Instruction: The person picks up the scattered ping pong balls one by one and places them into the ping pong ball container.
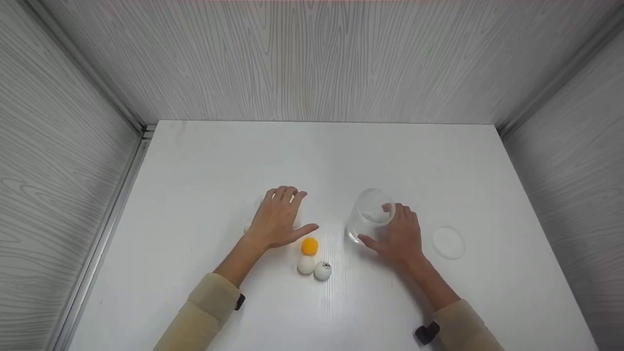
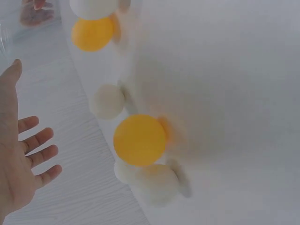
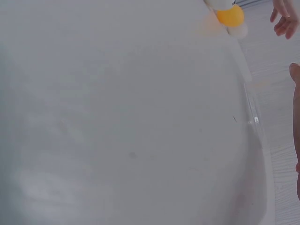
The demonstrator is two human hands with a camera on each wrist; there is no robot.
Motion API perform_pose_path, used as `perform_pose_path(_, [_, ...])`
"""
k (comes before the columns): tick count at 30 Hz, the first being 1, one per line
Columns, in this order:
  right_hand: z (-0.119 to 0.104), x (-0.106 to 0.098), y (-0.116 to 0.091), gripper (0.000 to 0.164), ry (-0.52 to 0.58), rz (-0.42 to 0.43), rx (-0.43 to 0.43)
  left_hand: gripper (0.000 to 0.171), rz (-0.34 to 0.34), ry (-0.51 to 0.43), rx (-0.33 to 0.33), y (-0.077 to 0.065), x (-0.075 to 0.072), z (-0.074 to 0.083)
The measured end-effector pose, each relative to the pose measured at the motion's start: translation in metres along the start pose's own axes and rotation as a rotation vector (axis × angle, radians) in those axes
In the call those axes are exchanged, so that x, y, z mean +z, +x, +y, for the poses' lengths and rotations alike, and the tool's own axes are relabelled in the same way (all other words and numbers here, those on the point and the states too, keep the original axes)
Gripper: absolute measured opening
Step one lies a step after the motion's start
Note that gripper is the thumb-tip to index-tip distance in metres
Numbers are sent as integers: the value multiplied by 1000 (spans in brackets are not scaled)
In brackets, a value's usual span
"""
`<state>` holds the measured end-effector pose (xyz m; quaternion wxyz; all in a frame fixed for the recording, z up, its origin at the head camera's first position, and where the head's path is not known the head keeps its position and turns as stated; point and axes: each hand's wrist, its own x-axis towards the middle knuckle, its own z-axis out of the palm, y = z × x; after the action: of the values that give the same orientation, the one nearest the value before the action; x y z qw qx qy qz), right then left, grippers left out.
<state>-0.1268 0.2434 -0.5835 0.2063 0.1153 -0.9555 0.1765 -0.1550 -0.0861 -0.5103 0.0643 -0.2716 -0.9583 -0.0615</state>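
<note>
No readable text; dark mark on white ball (image 1: 322,270) illegible.

White table (image 1: 204,161), clear jar (image 1: 369,217), lid (image 1: 448,242), orange ball (image 1: 309,246), white balls (image 1: 306,264)

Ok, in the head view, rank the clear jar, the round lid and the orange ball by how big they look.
1. clear jar, gripped by the right hand
2. round lid, lying flat on the table
3. orange ball
All three sit at similar distance, so this ranking looks safe.
</note>
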Motion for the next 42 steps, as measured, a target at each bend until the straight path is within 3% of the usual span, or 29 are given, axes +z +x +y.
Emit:
perform_pose_path(12, [0, -1, 1, 95, -3, -7, -4, 80, -31, 2, -46, -13, 6, -29])
perform_pose_path(18, [0, -1, 1, 94, 7, -10, -3, 79, -48, -69, -131, -19, 7, -46])
perform_pose_path(25, [2, -1, 1, 96, -25, -1, -36, 70, -2, -150, -212, -23, 14, -68])
perform_pose_path(42, [2, 0, 2, 96, -2, -5, -39, 59, -44, -158, -295, -16, 30, -80])
